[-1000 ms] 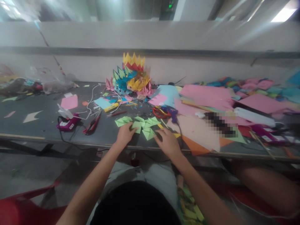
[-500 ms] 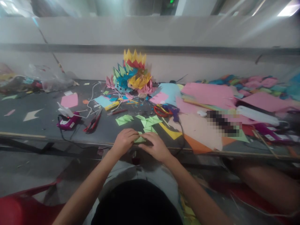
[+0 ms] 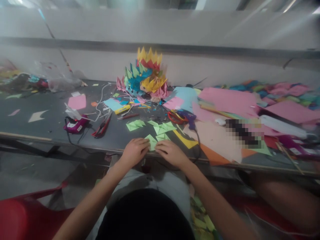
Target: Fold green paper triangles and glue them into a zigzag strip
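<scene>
A light green folded paper piece [image 3: 151, 142] lies at the front edge of the table between my two hands. My left hand [image 3: 135, 151] is closed, its fingertips on the paper's left edge. My right hand [image 3: 172, 153] has its fingers bent together at the paper's lower right side. The thumbs are partly hidden, so the exact grip is unclear. Just beyond are more green folded pieces, one [image 3: 135, 124] at the left and a cluster [image 3: 163, 127] at the right. A yellow paper strip [image 3: 185, 139] lies to the right of my right hand.
A colourful folded-paper model [image 3: 147, 78] stands at the back. Red-handled pliers [image 3: 102, 126], a purple device [image 3: 76, 124], a yellow cutter [image 3: 123, 109], red-handled scissors [image 3: 176, 117] and a purple glue gun [image 3: 190, 118] lie around. Pink sheets [image 3: 228, 100] cover the right side. A person's limb [image 3: 282, 196] shows lower right.
The green paper between my hands now lies flatter and shows more of its surface. My hands have moved slightly apart. The whole view has shifted a little.
</scene>
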`<state>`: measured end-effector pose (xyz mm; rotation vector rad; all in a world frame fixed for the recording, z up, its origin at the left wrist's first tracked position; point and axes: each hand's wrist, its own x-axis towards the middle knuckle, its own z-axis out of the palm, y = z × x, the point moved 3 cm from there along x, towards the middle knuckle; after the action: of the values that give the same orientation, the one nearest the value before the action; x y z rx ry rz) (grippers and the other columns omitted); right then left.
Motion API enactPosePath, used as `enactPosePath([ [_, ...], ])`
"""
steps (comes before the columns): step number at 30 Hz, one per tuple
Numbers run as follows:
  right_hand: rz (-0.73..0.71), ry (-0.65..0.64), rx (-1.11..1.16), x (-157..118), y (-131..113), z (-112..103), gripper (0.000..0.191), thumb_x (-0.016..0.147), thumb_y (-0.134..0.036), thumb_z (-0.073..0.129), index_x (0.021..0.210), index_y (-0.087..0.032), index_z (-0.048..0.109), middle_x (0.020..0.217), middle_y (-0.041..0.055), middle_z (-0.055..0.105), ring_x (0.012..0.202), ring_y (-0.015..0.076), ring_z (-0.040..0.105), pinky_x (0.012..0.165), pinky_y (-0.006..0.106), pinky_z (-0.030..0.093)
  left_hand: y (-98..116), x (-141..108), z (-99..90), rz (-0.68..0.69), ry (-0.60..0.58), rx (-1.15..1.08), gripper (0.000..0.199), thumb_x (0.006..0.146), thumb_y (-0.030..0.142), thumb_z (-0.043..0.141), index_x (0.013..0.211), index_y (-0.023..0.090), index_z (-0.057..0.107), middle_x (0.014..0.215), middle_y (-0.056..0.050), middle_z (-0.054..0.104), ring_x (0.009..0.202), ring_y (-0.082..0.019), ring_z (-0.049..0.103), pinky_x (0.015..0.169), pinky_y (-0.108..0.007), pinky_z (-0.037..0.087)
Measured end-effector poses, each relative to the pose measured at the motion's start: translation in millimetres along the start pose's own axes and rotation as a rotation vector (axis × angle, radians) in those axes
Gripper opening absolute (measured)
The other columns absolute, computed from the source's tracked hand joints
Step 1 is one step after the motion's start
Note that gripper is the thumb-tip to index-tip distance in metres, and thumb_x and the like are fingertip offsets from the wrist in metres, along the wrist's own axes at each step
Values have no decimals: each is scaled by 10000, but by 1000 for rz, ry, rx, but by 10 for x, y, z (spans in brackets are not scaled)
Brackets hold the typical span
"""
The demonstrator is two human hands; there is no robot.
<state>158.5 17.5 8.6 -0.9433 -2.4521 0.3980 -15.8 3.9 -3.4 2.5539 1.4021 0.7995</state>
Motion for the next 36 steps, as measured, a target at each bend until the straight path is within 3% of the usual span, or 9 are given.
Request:
enactPosePath([
  [8,250,-39,223,93,30,-52,112,808,-219,556,758,-202,654,857,23,667,817,148,603,756,273,454,-69,-17,129,-133,40,-188,136,771,269,642,891,251,706,1094,-47,663,1045,-213,587,922,-384,444],
  [20,361,-12,161,178,129,43,76,730,-187,611,657,-181,629,725,14,598,687,135,553,645,248,398,4,39,93,-337,0,-282,90,727,219,678,802,238,724,1118,-69,650,1046,-239,585,970,-451,395],
  [25,379,-60,134,204,122,47,55,720,-171,611,667,-180,619,713,6,574,667,125,535,623,235,381,135,-10,17,-210,-27,-93,132,800,205,586,810,256,707,1168,-35,623,1109,-236,537,993,-480,360],
  [31,388,-125,91,254,67,15,61,719,-217,642,710,-172,602,744,12,564,673,125,521,612,233,377,319,-146,-77,72,-56,176,305,834,248,509,1118,214,612,1343,-80,477,1281,-264,366,1079,-485,244],
  [36,384,-175,153,244,161,-24,92,709,-96,602,763,-171,603,748,5,594,689,121,544,652,237,408,265,-123,-101,107,-95,184,256,843,255,487,1034,199,647,1325,-81,495,1282,-263,366,1066,-474,272],
])
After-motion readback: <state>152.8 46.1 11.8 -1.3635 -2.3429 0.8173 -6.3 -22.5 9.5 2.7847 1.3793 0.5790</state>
